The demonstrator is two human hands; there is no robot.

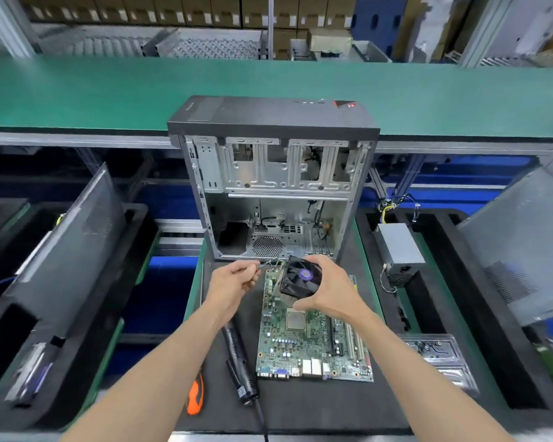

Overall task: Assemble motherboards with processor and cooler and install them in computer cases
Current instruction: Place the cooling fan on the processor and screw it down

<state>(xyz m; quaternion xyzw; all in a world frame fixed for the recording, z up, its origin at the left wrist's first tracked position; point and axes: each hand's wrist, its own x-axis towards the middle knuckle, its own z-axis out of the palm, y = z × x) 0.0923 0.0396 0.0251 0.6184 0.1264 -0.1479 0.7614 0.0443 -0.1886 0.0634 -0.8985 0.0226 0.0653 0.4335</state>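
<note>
An open computer case point(273, 186) is lying on its side at the far end of the black mat point(300, 406), its bare metal interior facing up, and just in front of it the green motherboard point(310, 339) is lying flat with the processor point(295, 319) sitting exposed in its socket. The right hand point(328, 290) is gripping the black fan cooler point(302, 277), tilted, above the board's far end, fingers curled round it. The left hand point(233, 283) is pinching the cooler's thin cable point(268, 264), and an electric screwdriver point(238, 362) is lying left of the board.
</note>
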